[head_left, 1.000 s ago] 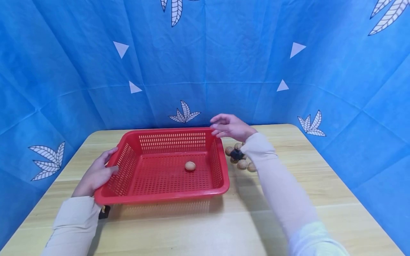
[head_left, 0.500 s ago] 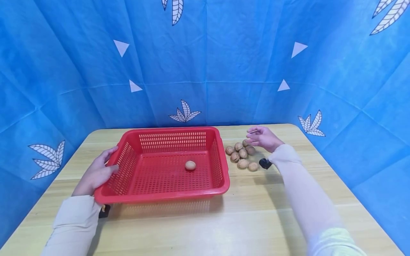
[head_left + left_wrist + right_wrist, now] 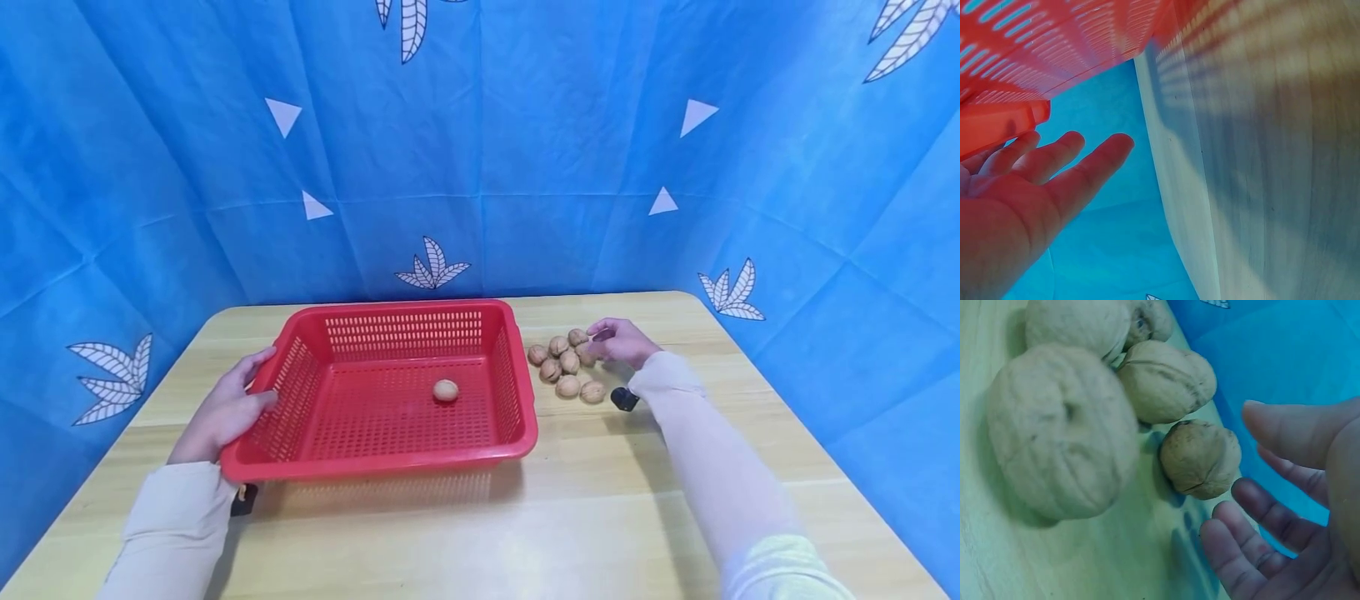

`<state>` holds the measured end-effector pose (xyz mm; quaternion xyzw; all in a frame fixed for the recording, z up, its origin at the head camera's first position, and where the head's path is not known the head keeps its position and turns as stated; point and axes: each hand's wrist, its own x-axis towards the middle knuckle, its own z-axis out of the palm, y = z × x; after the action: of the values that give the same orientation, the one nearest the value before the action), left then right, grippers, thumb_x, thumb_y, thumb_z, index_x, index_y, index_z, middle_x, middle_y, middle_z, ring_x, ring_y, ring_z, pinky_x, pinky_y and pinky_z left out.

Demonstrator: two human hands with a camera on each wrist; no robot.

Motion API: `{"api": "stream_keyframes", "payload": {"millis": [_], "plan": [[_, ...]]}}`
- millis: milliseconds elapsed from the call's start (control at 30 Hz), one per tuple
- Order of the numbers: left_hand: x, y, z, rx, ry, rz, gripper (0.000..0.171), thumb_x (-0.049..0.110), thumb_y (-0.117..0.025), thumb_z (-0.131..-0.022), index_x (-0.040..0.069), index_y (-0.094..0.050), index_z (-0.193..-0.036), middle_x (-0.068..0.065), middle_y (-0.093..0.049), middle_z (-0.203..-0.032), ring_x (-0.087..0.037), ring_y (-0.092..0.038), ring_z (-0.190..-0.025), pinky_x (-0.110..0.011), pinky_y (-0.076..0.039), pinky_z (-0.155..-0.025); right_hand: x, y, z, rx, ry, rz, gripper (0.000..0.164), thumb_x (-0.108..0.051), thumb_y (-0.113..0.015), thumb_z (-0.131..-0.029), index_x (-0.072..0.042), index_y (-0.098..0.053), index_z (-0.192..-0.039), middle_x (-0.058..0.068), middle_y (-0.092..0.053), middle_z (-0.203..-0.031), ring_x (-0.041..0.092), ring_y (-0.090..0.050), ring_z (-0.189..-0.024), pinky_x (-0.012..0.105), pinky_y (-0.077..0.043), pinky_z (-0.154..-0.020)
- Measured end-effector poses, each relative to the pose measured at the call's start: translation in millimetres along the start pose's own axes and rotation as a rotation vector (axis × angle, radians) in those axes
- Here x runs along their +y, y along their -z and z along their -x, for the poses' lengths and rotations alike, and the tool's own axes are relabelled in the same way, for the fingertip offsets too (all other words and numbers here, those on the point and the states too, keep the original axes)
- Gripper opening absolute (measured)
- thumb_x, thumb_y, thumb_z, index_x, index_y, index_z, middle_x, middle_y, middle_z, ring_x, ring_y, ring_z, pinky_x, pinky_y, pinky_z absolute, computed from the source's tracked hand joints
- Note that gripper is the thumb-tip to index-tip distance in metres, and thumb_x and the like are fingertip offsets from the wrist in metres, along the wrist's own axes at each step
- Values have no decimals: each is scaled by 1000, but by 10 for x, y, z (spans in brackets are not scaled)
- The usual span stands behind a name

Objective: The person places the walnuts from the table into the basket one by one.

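Observation:
A red plastic basket (image 3: pixel 420 460) with slotted walls holds one walnut (image 3: pixel 446 391) on its floor. My left hand (image 3: pixel 228 408) grips its left rim, thumb over the inside; in the left wrist view the hand's other fingers (image 3: pixel 1088 172) extend below the rim (image 3: pixel 1004 125). To the basket's right, several walnuts (image 3: pixel 567 386) lie in a loose group on the table. My right hand (image 3: pixel 621 343) is low at the group's right side, fingers spread. In the right wrist view a walnut (image 3: pixel 1200 459) sits just off the thumb and fingertips, a narrow gap between them.
The pale wooden table (image 3: pixel 480 542) ends at the back against a blue cloth backdrop (image 3: pixel 480 200) with leaf prints. Black wrist cameras show at the left wrist (image 3: pixel 243 498) and the right wrist (image 3: pixel 624 398).
My right hand has moved from over the basket's right rim rightward to the walnuts, then lowered beside them. The left hand and the basket stay as they were.

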<state>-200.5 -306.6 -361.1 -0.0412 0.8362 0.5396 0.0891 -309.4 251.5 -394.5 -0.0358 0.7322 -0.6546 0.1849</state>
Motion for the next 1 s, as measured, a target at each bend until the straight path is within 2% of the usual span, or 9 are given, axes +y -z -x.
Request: {"api": "stream_keyframes", "payload": {"millis": [100, 200, 267, 467, 733, 833, 933, 1000], "plan": [[15, -15, -14, 1, 2, 18, 92, 11, -64, -90, 21, -3, -158, -27, -27, -145, -40, -50, -111, -47, -57, -76, 0, -50, 70, -67, -55, -182, 31, 2, -58, -92, 8, -56, -123, 31, -51, -132, 40, -55, -113, 50, -54, -84], [14, -21, -20, 1, 8, 28, 92, 11, -65, -90, 21, -3, -158, -27, -28, -144, -40, -51, -110, -47, -57, -76, 126, 49, -55, -58, -40, -107, 45, 2, -59, -92, 11, -44, -134, 25, -56, -127, 29, -59, -104, 43, -55, -82], [7, -15, -14, 3, 15, 27, 92, 11, -65, -90, 21, -3, -158, -27, -28, -144, -40, -52, -110, -48, -57, -75, 184, 85, -111, -49, -34, -80, 45, 2, -61, -91, 11, -46, -132, 21, -60, -122, 25, -62, -99, 39, -56, -80], [-9, 4, -5, 2, 6, 29, 89, 8, -61, -91, 21, -3, -158, -27, -28, -144, -40, -53, -108, -48, -57, -75, 234, 87, -161, -55, -20, -67, 41, 4, -61, -90, 15, -49, -128, 22, -63, -117, 28, -66, -97, 42, -56, -80], [-24, 8, 2, -3, 3, 30, 89, 7, -61, -91, 21, -3, -158, -28, -27, -145, -40, -53, -108, -48, -57, -75, 216, 73, -156, -16, -17, 60, 38, 2, -62, -90, 12, -51, -125, 22, -60, -121, 26, -62, -102, 37, -53, -85], [-28, 9, -4, -2, 3, 29, 89, 7, -61, -91, 21, -3, -158, -28, -27, -145, -40, -53, -109, -48, -57, -75, 189, 69, -132, 33, -27, 153, 39, 1, -63, -89, 10, -48, -124, 19, -59, -116, 25, -58, -97, 34, -52, -82], [-34, 11, -12, 0, -5, 19, 89, 7, -60, -92, 21, -2, -158, -28, -26, -145, -40, -52, -109, -48, -57, -75, 154, 72, -118, 77, -54, 217, 40, 0, -65, -88, 6, -45, -123, 14, -56, -105, 21, -52, -84, 31, -49, -74], [-29, 7, -12, 1, -6, 19, 89, 7, -60, -92, 21, -3, -158, -28, -26, -146, -41, -52, -110, -48, -57, -74, 131, 87, -122, 89, -46, 268, 43, -2, -66, -88, 6, -45, -124, 11, -54, -101, 19, -54, -80, 29, -50, -73]]}}
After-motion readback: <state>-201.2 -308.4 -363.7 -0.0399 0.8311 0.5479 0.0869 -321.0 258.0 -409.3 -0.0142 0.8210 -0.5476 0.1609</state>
